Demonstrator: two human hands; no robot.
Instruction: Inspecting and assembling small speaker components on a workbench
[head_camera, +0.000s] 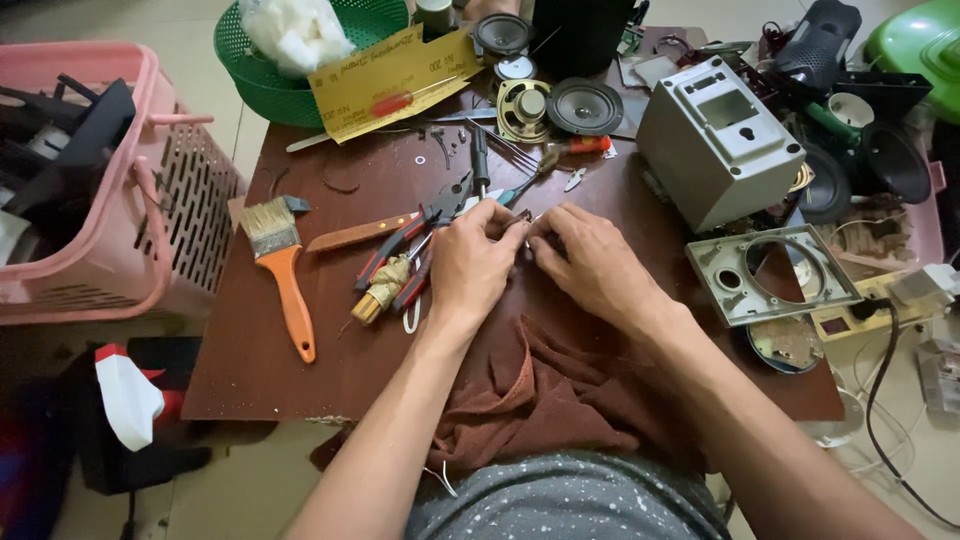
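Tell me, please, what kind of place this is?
Probably a small home repair bench for electronics. Loose speaker cones and a grey device casing lie on the brown table, with pliers and a paintbrush beside the left hand and right hand, which pinch a small part.

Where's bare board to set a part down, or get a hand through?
Biggest bare patch: near-left board, between brush and cloth. A smaller one lies upper left, between cardboard and brush. Crowded: the centre, where left hand and right hand meet beside pliers; the far edge with speakers; the right by grey housing.
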